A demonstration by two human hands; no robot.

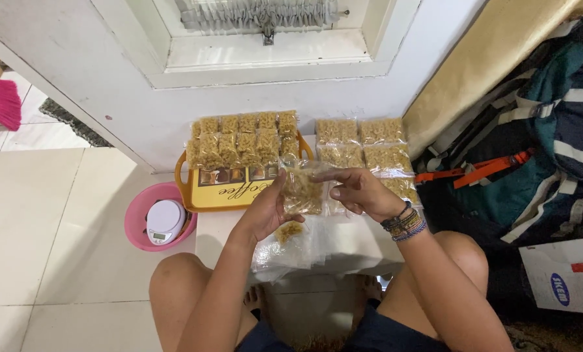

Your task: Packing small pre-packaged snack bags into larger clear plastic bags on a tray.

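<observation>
My left hand (265,210) grips a small clear plastic bag of yellow pasta pieces (302,190) from its left side, just above the low white table (221,231). My right hand (358,191), with beaded bracelets on the wrist, pinches the bag's top right edge. A small loose clump of pasta (290,230) lies on a stack of empty clear bags (317,242) right under my hands.
A yellow tray (208,189) holds several filled pasta bags (242,140) at the back left. More filled bags (363,148) lie in rows to the right of it. A white kitchen scale (164,220) sits in a pink basin (135,221) on the floor. Backpacks (532,143) lean at right.
</observation>
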